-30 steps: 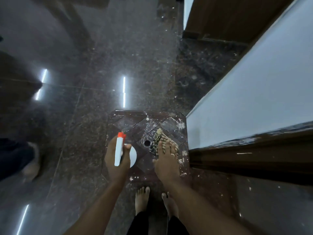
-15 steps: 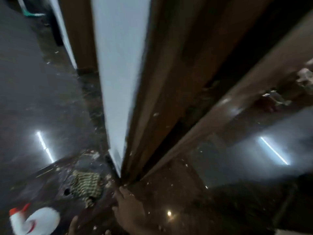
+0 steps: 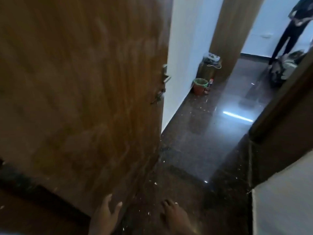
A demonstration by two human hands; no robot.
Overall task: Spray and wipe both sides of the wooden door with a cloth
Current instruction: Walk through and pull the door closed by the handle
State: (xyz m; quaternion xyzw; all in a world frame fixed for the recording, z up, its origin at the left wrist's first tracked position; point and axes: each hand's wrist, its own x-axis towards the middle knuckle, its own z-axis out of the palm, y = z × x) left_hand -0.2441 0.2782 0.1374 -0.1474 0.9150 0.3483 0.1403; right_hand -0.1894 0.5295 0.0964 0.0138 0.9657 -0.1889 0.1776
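The wooden door (image 3: 81,92) fills the left half of the head view, standing ajar, with a metal handle and keys (image 3: 162,85) on its right edge. My left hand (image 3: 105,216) is low at the bottom, fingers spread and empty, just in front of the door's lower part. My right hand (image 3: 174,216) hangs over the dark floor to the right of it, fingers relaxed and holding nothing. Neither the spray bottle nor the cloth is in view.
A dark glossy floor (image 3: 211,141) runs through the doorway. An orange bucket (image 3: 199,86) and a bin (image 3: 209,67) stand by the white wall (image 3: 184,48). A person in dark clothes (image 3: 291,26) stands far right beside bags. The door frame (image 3: 279,133) is on the right.
The view swung up from the floor to the door. The spray bottle left my left hand and the striped cloth left my right; both are now out of view.
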